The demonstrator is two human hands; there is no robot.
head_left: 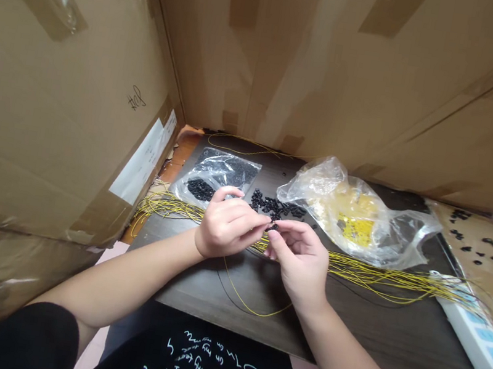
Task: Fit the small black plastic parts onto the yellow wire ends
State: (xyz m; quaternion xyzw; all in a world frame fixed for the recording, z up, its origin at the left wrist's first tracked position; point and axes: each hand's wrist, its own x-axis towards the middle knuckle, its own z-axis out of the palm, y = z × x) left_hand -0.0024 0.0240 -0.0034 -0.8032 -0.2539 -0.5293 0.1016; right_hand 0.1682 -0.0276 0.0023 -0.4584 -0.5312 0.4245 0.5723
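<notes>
My left hand and my right hand meet over the dark tabletop, fingertips pinched together. Between them sits a small black bead on a thin yellow cord that loops down toward me. A long bundle of yellow cords lies across the table behind my hands. A loose pile of black beads sits just beyond my fingertips. Which hand holds the bead and which the cord I cannot tell exactly.
A clear bag of black beads lies at the back left. A crumpled plastic bag with yellow contents lies at the back right. Cardboard boxes wall in the left and rear. A cardboard sheet with black pieces and a white strip lie right.
</notes>
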